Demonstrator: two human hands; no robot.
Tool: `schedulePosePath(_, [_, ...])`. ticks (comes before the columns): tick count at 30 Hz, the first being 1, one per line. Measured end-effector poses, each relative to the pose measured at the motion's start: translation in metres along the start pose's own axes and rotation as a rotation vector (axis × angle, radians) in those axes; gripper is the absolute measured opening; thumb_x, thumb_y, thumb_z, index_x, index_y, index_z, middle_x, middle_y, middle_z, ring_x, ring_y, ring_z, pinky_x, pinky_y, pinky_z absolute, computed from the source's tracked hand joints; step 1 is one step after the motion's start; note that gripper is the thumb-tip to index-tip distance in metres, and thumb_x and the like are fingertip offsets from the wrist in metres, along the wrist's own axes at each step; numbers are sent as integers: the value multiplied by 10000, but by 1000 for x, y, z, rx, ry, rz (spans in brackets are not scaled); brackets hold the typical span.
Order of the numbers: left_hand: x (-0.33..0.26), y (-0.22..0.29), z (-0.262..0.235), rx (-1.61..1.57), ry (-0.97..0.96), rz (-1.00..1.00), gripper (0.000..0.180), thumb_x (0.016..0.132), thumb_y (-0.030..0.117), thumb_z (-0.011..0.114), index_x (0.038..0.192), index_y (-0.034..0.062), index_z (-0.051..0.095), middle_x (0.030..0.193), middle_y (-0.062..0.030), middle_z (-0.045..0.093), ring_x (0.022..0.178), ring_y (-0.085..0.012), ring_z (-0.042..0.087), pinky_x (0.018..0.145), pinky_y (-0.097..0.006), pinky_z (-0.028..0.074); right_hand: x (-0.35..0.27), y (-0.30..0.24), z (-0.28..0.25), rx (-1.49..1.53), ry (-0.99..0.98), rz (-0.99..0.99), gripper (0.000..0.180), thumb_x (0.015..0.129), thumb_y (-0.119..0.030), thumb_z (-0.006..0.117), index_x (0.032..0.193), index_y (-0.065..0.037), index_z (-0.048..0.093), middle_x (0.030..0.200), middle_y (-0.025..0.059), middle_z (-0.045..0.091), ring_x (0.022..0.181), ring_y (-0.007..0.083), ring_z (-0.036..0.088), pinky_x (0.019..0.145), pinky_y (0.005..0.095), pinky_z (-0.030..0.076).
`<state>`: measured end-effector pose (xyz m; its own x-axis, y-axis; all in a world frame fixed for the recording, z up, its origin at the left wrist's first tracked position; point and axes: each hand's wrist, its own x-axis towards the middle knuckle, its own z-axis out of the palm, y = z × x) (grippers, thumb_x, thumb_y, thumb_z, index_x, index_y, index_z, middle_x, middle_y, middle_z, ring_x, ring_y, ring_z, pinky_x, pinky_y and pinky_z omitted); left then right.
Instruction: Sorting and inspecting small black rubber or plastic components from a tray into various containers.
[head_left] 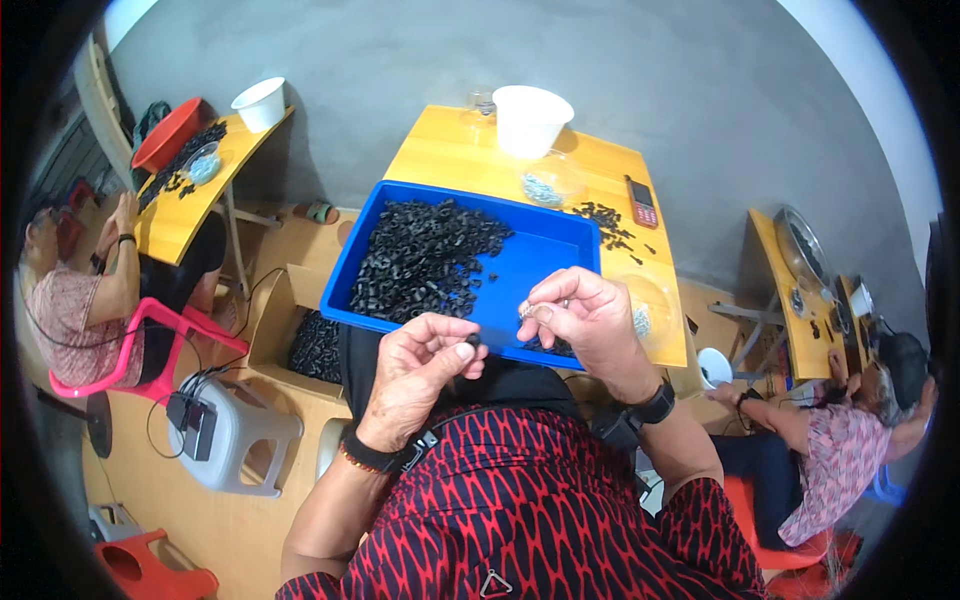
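Note:
My left hand (422, 368) pinches a small black plastic piece (474, 341) between thumb and fingers, just over the near edge of the blue tray (550, 256). Close to its right, my right hand (588, 318) has thumb and forefinger pressed together. A tiny pale, shiny thing shows at those fingertips, too small to name. A heap of short black plastic pieces (425, 252) fills the left part of the tray, with a few strays towards the middle. The tray tilts from the yellow table (425, 150) towards my lap.
A white tub (533, 120), a clear bowl of pale blue bits (545, 185), loose black pieces (605, 222) and a red phone (641, 203) stand on the table. A carton of black pieces (315, 345) sits at left. People work at side tables left and right; a grey stool (240, 430) stands left.

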<state>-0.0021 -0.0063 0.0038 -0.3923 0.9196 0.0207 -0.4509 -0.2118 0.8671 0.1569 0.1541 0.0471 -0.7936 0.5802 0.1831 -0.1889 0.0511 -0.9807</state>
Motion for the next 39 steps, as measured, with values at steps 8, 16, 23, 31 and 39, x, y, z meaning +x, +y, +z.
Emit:
schedulePosePath(8, [0, 4, 3, 7, -15, 42, 156, 910, 12, 671, 1059, -20, 638, 943, -139, 710, 786, -166, 686, 719, -281, 580, 4, 17, 30, -192, -53, -271, 103, 851, 100, 660, 926, 29, 662, 893, 80, 675, 779, 120, 694, 643, 234, 548])
schedulePosePath(16, [1, 0, 0, 5, -16, 40, 145, 908, 6, 668, 1048, -22, 642, 937, -135, 710, 757, -156, 675, 703, -279, 579, 3, 20, 36, -335, -46, -324, 95, 848, 78, 671, 923, 20, 669, 889, 95, 676, 757, 132, 692, 633, 241, 546])
schedulePosePath(23, [0, 0, 0, -17, -6, 8, 146, 914, 14, 665, 1053, -17, 634, 926, -129, 708, 739, -155, 676, 688, -278, 583, 0, 20, 38, -466, -46, -394, 107, 847, 63, 672, 941, 11, 679, 885, 98, 667, 756, 156, 679, 634, 259, 536])
schedulePosePath(31, [0, -4, 0, -18, -14, -15, 128, 915, 21, 669, 1033, -9, 628, 912, -129, 703, 736, -164, 682, 681, -278, 588, -3, 22, 32, -428, -102, -349, 117, 843, 56, 681, 945, 2, 694, 936, 108, 660, 835, 177, 662, 698, 271, 535])
schedulePosePath(39, [1, -10, -4, -12, -69, -46, 119, 928, 43, 661, 1026, -11, 620, 911, -124, 698, 744, -156, 676, 692, -286, 585, -10, 24, 22, -428, -185, -302, 160, 853, 45, 680, 1004, 1, 709, 970, 109, 668, 888, 181, 671, 745, 267, 541])
